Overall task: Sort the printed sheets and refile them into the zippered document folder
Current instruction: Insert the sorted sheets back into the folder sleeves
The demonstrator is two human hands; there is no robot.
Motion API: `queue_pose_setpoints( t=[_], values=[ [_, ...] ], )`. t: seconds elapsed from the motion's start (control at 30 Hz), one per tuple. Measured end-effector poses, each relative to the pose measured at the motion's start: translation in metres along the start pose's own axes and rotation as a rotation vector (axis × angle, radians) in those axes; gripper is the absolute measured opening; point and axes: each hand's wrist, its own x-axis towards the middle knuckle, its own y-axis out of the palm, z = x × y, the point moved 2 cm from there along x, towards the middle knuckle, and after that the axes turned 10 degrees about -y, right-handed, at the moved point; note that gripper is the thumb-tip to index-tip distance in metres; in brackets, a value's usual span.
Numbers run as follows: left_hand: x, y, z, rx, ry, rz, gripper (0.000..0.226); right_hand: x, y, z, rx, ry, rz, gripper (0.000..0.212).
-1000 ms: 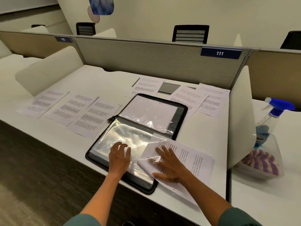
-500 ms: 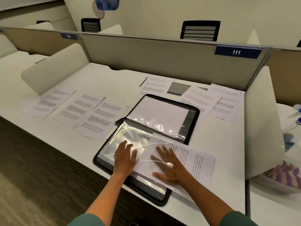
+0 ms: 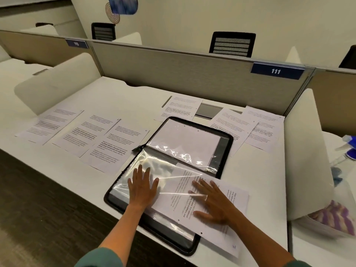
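A black zippered document folder (image 3: 225, 139) lies open on the white desk, its clear plastic sleeves showing. My left hand (image 3: 142, 186) presses flat on the near sleeve (image 3: 154, 166). My right hand (image 3: 211, 202) lies flat, fingers spread, on a printed sheet (image 3: 237, 201) that is partly inside that sleeve and sticks out to the right. The far sleeve (image 3: 185, 139) holds a white sheet. Three printed sheets (image 3: 84, 133) lie in a row to the left of the folder. Three more (image 3: 242, 128) lie behind it and to its right.
A grey partition (image 3: 192, 74) with a blue label 111 closes the back of the desk. White curved dividers (image 3: 306, 151) stand at both sides. A spray bottle (image 3: 348, 147) and a tub with a striped cloth (image 3: 335, 216) sit on the desk to the right.
The printed sheet has slid further left into the near sleeve under my right hand. My left hand stays pressed on the sleeve. The camera has shifted slightly.
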Motion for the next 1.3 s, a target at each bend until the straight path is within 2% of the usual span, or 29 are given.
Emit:
queue_pose_setpoints(
  t=[0.1, 0.2, 0.37, 0.47, 0.5, 0.53, 0.6, 0.7, 0.83, 1.07, 1.3],
  values=[
    [-0.002, 0.001, 0.004, 0.007, -0.009, 0.002, 0.095, 0.016, 0.002, 0.000, -0.040, -0.006, 0.021, 0.080],
    [-0.005, -0.002, 0.013, 0.009, -0.034, -0.004, 0.097, 0.037, -0.002, 0.007, 0.003, 0.002, -0.035, 0.077],
    [-0.010, -0.013, 0.035, 0.007, -0.089, -0.003, 0.094, 0.044, 0.003, 0.026, 0.355, -0.026, -0.349, 0.068],
    [-0.007, -0.017, 0.047, 0.015, -0.123, -0.017, 0.095, 0.027, 0.001, 0.027, 0.508, 0.047, -0.416, 0.071],
    [-0.004, -0.018, 0.050, 0.018, -0.134, -0.018, 0.095, 0.020, 0.000, 0.024, 0.449, 0.037, -0.398, 0.067],
    [-0.003, -0.017, 0.052, 0.019, -0.142, -0.020, 0.095, 0.015, -0.001, 0.019, 0.287, -0.006, -0.348, 0.062],
    [-0.002, -0.015, 0.055, 0.014, -0.151, -0.020, 0.094, 0.005, -0.001, 0.010, 0.062, -0.070, -0.194, 0.062],
    [-0.007, -0.006, 0.056, 0.007, -0.155, 0.000, 0.094, -0.002, 0.000, 0.003, 0.064, -0.019, -0.065, 0.080],
    [-0.020, 0.000, 0.052, 0.039, -0.162, -0.009, 0.092, 0.010, 0.003, 0.010, -0.036, -0.011, 0.022, 0.081],
    [-0.034, -0.003, 0.056, 0.002, -0.178, -0.005, 0.086, 0.043, 0.000, 0.019, 0.066, -0.035, -0.102, 0.077],
    [-0.033, -0.006, 0.063, -0.008, -0.204, 0.007, 0.083, 0.010, 0.008, 0.021, 0.127, -0.071, -0.210, 0.071]
  ],
)
